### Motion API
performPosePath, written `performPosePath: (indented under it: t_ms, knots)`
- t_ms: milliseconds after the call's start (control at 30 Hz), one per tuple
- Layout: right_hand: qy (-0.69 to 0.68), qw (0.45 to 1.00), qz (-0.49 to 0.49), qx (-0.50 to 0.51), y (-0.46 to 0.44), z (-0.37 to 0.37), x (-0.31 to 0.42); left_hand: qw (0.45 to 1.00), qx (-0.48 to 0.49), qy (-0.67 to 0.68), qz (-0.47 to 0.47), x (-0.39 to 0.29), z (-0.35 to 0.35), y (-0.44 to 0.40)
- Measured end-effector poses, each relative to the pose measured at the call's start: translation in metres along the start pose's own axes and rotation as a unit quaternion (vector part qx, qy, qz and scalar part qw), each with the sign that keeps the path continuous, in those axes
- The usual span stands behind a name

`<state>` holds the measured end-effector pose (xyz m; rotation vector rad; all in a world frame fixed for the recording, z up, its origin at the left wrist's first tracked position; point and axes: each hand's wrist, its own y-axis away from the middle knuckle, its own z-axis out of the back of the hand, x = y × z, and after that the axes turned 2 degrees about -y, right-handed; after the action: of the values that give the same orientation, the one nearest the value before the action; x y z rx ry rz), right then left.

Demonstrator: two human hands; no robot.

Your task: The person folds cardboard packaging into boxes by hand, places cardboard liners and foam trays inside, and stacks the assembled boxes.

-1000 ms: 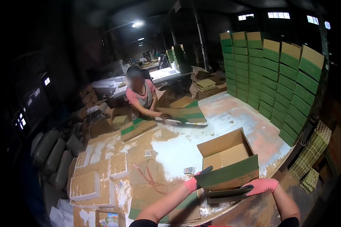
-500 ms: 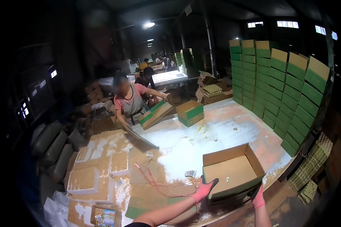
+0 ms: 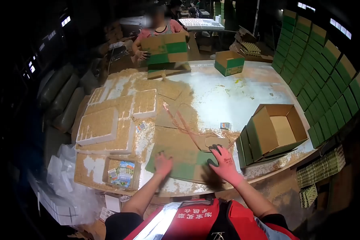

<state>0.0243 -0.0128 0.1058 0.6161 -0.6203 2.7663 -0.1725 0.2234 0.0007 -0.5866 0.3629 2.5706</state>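
A flattened cardboard carton (image 3: 180, 154), brown and green, lies on the table in front of me. My left hand (image 3: 163, 163), in a pink and dark glove, rests on its left part with the fingers spread. Over its right part is my right hand (image 3: 224, 161), gloved alike, fingers apart and nothing held. An open brown and green box (image 3: 279, 127) stands to the right, apart from my hands. Pink strapping (image 3: 181, 124) lies in loops just beyond the flattened carton.
White foam blocks topped with brown grains (image 3: 97, 125) lie at left, near a small box of printed packets (image 3: 124, 176). Across the table, a co-worker (image 3: 161, 29) holds a carton (image 3: 166, 48). Another box (image 3: 229, 63) stands at the back; stacked boxes (image 3: 328, 80) line the right.
My hands have let go of the open box, now at the right, and moved left onto the flattened carton. The co-worker has raised a carton upright. My view has tilted down.
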Motion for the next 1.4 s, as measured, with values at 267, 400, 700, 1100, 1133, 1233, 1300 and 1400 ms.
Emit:
performPosePath:
  t_ms: [267, 400, 700, 1100, 1133, 1233, 1300, 1400]
  knots:
    - [0.05, 0.868, -0.493, -0.034, 0.04, -0.177, -0.028, 0.985, 0.056, 0.034, 0.16, 0.122, -0.006, -0.035]
    - [-0.058, 0.875, -0.478, -0.047, 0.027, -0.102, -0.003, 0.996, -0.007, 0.068, 0.055, 0.123, 0.064, -0.01]
    - [-0.268, 0.926, -0.259, 0.059, -0.024, -0.032, -0.046, 0.966, -0.214, -0.107, -0.103, 0.032, 0.147, -0.013]
    - [0.057, 0.989, 0.072, 0.113, -0.134, 0.005, 0.046, 0.86, -0.158, -0.256, -0.412, -0.051, 0.137, -0.008]
    - [0.052, 0.989, 0.053, 0.131, -0.142, 0.004, 0.035, 0.855, -0.143, -0.259, -0.425, -0.047, 0.139, -0.006]
    - [0.09, 0.974, 0.021, 0.208, -0.178, 0.006, 0.023, 0.843, -0.102, -0.199, -0.49, -0.054, 0.143, 0.02]
    - [0.118, 0.97, 0.191, 0.095, -0.21, 0.005, 0.046, 0.804, -0.076, -0.177, -0.562, -0.091, 0.158, 0.042]
    - [0.128, 0.95, 0.266, 0.102, -0.274, -0.026, 0.01, 0.757, -0.13, -0.299, -0.566, -0.093, 0.181, 0.045]
